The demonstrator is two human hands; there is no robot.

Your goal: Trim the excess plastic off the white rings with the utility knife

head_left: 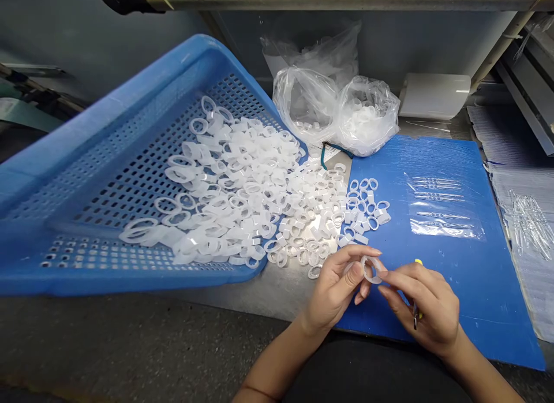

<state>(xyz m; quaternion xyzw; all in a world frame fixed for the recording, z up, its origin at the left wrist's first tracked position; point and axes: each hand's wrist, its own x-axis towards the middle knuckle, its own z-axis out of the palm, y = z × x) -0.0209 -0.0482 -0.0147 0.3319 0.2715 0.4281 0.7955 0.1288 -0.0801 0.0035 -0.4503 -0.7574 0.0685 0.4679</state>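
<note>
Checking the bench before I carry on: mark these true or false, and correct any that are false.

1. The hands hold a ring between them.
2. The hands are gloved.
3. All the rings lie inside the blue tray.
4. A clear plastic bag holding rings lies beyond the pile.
1. True: the left hand and right hand hold a ring between them.
2. False: both hands are bare.
3. False: many rings lie outside the blue tray, on the steel table and the blue mat.
4. True: the clear plastic bag holds rings.

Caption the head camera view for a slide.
Left hand and right hand hold a translucent plastic ring over a blue mat, beside a blue perforated tray.
</note>
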